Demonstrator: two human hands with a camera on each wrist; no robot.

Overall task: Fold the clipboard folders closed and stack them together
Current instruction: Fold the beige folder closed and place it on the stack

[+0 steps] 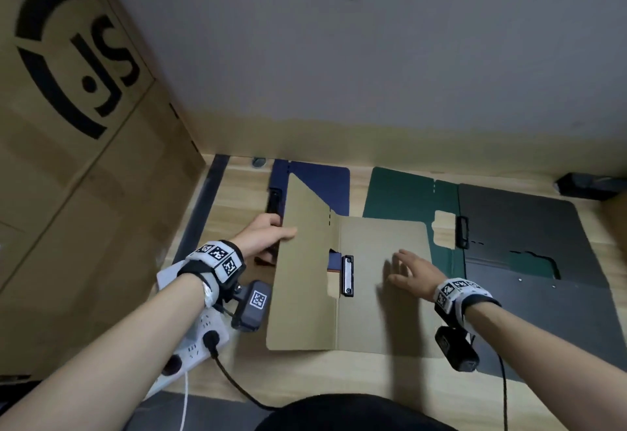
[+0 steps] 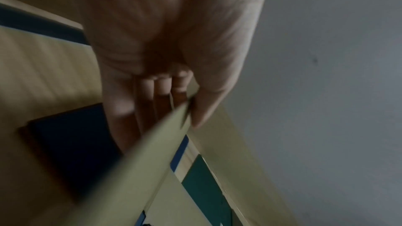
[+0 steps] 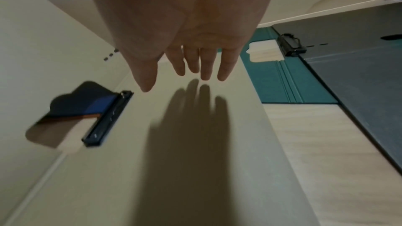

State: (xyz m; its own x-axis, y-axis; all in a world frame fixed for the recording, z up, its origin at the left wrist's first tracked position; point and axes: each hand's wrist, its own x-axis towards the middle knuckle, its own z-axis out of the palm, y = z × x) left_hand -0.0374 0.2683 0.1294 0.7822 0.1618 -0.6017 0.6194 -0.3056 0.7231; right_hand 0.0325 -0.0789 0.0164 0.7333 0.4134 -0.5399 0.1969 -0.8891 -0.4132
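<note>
A tan clipboard folder lies on the wooden table in front of me, its black clip at the fold. My left hand pinches the edge of its raised left cover, thumb on top and fingers underneath; the left wrist view shows that cover tilted up. My right hand hovers open, fingers spread, just above the flat right half, casting a shadow on it. A blue folder lies under the tan one. A green folder and a black folder lie open to the right.
A large cardboard box stands along the left. A white power strip with a black cable lies by my left forearm. A grey wall closes the back of the table. A dark object sits at the far right.
</note>
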